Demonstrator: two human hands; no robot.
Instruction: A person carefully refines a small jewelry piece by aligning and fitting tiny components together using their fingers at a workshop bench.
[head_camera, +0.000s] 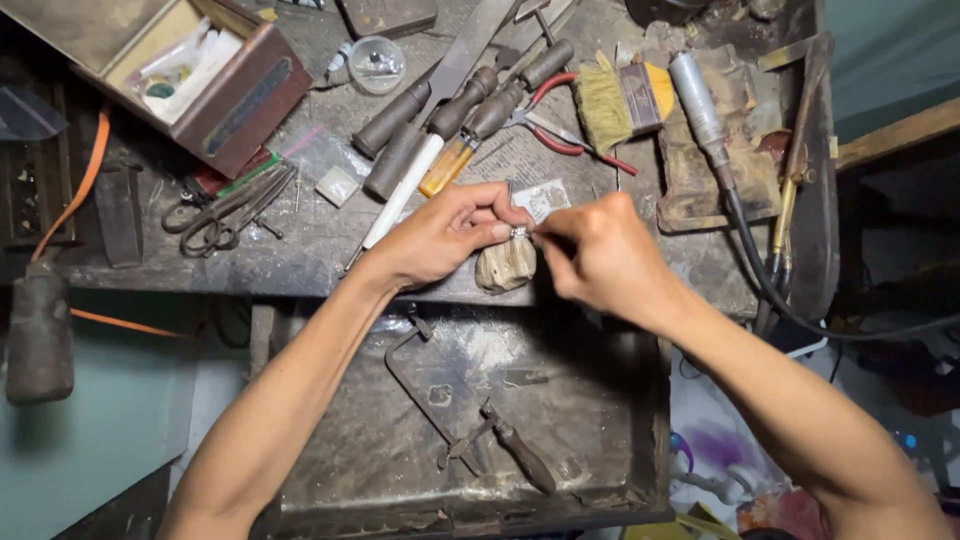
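My left hand (445, 235) and my right hand (600, 255) meet over the front edge of a worn workbench (330, 240). Between their fingertips is a small silvery ring-like piece (519, 232), pinched by both hands. It rests just above a worn wooden bench peg (505, 266) that juts out from the bench edge. Whether a fine tool lies in my right fingers I cannot tell.
Files with wooden handles (450, 110), red-handled pliers (560, 130), a brush (620, 100), a rotary handpiece (700, 100) with its cable, scissors (225, 210) and an open wooden box (190, 70) crowd the bench. Below, a metal drawer (600, 400) holds a saw frame (470, 430).
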